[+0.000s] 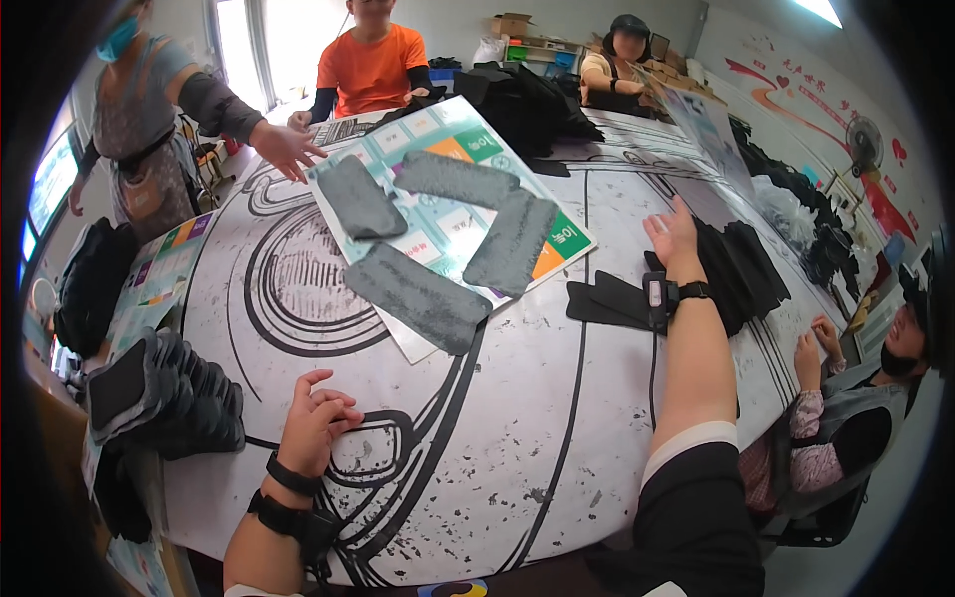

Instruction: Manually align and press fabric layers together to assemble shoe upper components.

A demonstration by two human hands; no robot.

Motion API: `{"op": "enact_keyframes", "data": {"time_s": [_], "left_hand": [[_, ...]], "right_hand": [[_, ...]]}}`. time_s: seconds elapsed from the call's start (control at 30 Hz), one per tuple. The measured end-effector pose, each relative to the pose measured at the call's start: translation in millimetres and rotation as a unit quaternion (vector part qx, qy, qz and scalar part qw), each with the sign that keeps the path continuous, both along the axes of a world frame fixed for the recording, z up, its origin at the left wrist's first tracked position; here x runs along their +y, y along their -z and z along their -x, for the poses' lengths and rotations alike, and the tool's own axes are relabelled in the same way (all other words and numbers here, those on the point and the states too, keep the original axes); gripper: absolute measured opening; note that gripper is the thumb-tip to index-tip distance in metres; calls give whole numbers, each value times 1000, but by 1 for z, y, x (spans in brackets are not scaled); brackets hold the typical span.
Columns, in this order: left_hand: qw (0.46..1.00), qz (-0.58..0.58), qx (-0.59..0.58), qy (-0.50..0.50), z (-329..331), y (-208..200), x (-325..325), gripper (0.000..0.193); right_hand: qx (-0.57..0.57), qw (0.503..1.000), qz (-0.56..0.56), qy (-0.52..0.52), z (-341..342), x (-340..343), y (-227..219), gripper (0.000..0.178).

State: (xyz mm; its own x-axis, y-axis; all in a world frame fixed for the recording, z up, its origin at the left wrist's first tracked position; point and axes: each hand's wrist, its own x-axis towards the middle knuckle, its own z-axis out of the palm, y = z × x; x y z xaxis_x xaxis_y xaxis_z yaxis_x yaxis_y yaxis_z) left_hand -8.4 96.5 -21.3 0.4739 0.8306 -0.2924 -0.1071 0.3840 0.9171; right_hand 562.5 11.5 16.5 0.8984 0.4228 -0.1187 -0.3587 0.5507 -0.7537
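My left hand (pixel 320 420) hovers over the near left of the table, its fingers loosely bent and apart with nothing in them. My right hand (pixel 672 239), palm up and fingers stretched out, is empty beside a fanned pile of black fabric strips (pixel 741 274). Ahead, between the hands, lies a printed colourful board (pixel 438 239). Several long grey fuzzy fabric pieces rest on it, among them a near one (pixel 418 297) and a right one (pixel 512 242). A person's open hand (pixel 286 147) reaches to the board's far left edge.
A stack of grey and black fabric pieces (pixel 164 393) stands at the table's left edge. A heap of black fabric (pixel 517 104) lies at the far side. Line drawings cover the white tabletop (pixel 557 398). Other people sit or stand around it, one close at the right (pixel 846 418).
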Motion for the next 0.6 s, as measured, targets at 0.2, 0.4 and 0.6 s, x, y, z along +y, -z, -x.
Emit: {"op": "enact_keyframes", "data": {"time_s": [0.2,0.4,0.6], "left_hand": [[1000,-8,-10,10,3,0,-3,46],[1000,-11,-14,15,4,0,-3,43],[999,-12,-23,28,6,-1,-2,43]], "right_hand": [[26,976,-214,-37,27,-36,-64,113],[35,980,-190,-48,29,-28,-94,122],[-49,983,-131,-115,51,-9,-91,99]]}}
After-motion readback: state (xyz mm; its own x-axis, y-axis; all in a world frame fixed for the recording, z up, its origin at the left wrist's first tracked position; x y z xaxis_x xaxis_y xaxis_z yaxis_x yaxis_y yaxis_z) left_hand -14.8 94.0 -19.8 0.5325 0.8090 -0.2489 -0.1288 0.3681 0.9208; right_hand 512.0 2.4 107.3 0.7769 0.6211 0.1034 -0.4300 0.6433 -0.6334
